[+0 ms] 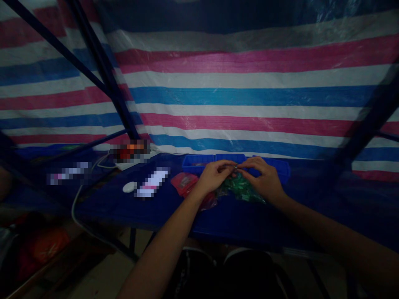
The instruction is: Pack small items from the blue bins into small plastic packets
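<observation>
My left hand [215,176] and my right hand [263,176] meet above the middle of the blue table [230,226], fingertips nearly touching. Both are pinched closed around something small; a pale glint shows at the fingertips, but its kind is too small to make out. Under and between the hands lies a heap of green pieces in clear plastic [245,189]. Beside my left wrist is a red plastic bag [184,182], partly hidden by the forearm. Just behind the hands stand blue trays [195,166], whose contents are mostly covered.
Left of the red bag lie a lit phone [153,182] and a round white case [129,187]. A white power strip [137,161] with a cable [75,203] sits farther back. Dark blue metal poles [102,70] frame the table before a striped tarp [249,95].
</observation>
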The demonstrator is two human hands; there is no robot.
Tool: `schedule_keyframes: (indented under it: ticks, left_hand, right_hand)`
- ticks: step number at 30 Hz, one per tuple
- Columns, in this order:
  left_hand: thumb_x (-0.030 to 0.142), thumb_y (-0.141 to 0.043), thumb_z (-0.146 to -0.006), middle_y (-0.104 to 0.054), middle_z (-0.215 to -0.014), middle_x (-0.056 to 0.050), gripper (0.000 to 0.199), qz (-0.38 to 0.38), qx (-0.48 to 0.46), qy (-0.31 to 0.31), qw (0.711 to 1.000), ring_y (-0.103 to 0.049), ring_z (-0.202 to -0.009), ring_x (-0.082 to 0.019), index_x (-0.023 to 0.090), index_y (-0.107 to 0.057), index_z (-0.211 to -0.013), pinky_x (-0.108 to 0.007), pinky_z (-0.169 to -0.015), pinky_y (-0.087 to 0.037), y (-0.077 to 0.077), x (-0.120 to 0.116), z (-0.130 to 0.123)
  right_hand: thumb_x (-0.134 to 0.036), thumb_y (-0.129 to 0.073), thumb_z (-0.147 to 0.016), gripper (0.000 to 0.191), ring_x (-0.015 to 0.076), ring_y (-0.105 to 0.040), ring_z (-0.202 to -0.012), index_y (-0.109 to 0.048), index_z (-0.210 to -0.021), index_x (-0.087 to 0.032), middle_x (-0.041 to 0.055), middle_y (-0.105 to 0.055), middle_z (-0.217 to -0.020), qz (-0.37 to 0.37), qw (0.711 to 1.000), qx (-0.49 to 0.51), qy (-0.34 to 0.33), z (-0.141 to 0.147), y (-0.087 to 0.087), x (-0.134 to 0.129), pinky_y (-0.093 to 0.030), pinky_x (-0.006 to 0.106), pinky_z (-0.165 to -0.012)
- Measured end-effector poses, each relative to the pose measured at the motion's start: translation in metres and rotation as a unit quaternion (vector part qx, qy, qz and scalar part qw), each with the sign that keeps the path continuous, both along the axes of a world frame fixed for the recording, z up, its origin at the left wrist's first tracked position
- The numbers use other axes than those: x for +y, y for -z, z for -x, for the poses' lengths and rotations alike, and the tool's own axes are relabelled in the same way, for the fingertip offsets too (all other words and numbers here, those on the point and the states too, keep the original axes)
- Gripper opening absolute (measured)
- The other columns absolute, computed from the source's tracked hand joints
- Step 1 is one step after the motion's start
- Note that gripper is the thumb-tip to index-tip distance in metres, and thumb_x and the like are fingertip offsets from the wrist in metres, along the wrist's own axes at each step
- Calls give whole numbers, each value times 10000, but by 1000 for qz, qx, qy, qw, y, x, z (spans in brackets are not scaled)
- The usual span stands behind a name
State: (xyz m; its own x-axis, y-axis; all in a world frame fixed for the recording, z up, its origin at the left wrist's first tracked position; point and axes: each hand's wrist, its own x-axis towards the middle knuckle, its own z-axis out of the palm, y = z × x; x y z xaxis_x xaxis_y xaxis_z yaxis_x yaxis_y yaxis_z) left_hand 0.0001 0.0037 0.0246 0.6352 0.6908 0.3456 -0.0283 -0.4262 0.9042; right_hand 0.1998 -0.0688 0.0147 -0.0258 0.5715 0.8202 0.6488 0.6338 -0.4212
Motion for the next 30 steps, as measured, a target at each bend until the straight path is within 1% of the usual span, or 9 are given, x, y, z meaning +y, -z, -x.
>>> schedule_keyframes:
  ticks: [5, 8, 12, 15, 18, 20, 24, 27, 30]
  left_hand:
    - [254, -641, -900, -764, -1031, -83, 231, 38, -56, -36, 997, -716, -876, -171, 150, -747, -1076, -296, -831, -563, 2, 6, -1]
    - [232, -719, -845, -753, -979, -81, 197, 25, -71, -57, 996, -711, -882, -162, 139, -718, -1018, -283, -835, -553, 6, 10, -1]
    - [182, -726, -822, -733, -947, -73, 164, 15, -70, -42, 997, -707, -866, -144, 137, -657, -964, -267, -823, -548, 9, 11, -2]
    - [170, -725, -822, -724, -923, -64, 156, -12, -52, -34, 998, -705, -850, -139, 140, -631, -943, -257, -807, -548, 8, 8, -2]
    - [203, -688, -872, -730, -935, -66, 118, -79, -11, -63, 995, -713, -865, -155, 148, -633, -960, -269, -803, -557, 6, 3, 0]
    - [216, -637, -914, -738, -951, -59, 86, -163, 43, -95, 981, -713, -871, -167, 163, -651, -980, -295, -823, -559, 4, 0, 2]
    - [145, -562, -925, -743, -993, -43, 158, -325, 143, -138, 925, -696, -899, -187, 189, -678, -1023, -337, -881, -542, 0, -5, 5]
    - [125, -534, -926, -738, -1035, -48, 198, -360, 144, -173, 905, -688, -952, -193, 191, -676, -1047, -335, -899, -534, -3, -7, 6]
    - [132, -526, -930, -731, -1067, -50, 209, -364, 143, -225, 892, -681, -972, -196, 201, -674, -1060, -331, -898, -530, -5, -6, 9]
  right_hand:
    - [-270, -702, -925, 177, 257, -668, -1097, -766, -1085, -309, 43, -761, -1086, 12, 999, -43, -30, 3, 2, -1, -544, 453, -969]
    - [-285, -671, -945, 175, 254, -672, -1104, -757, -1097, -294, 53, -749, -1125, 12, 1000, -6, -22, 4, 0, -3, -531, 462, -998]
    - [-321, -652, -957, 170, 259, -658, -1169, -772, -1069, -279, 68, -720, -1225, 36, 999, 28, -29, 2, -1, -2, -504, 472, -1049]
    - [-356, -635, -966, 200, 257, -672, -1173, -780, -1088, -290, 58, -730, -1240, 90, 993, 30, -71, 1, 2, 0, -502, 474, -1067]
    - [-364, -608, -982, 236, 248, -692, -1149, -767, -1143, -296, 46, -756, -1199, 109, 990, 31, -81, -1, 1, 0, -505, 472, -1078]
    - [-355, -580, -997, 256, 243, -685, -1166, -752, -1176, -292, 42, -753, -1212, 93, 994, 28, -55, -6, -3, -1, -504, 467, -1085]
    - [-346, -566, -998, 318, 260, -654, -1217, -692, -1280, -273, 66, -686, -1348, 22, 997, -36, 57, -33, -18, -1, -508, 488, -1076]
    - [-329, -582, -984, 404, 287, -585, -1312, -628, -1373, -232, 98, -639, -1413, -44, 983, -106, 143, -61, -25, 2, -448, 522, -1135]
    - [-338, -566, -989, 382, 306, -612, -1273, -656, -1338, -213, 108, -673, -1362, -41, 967, -161, 193, -86, -21, 9, -460, 544, -1113]
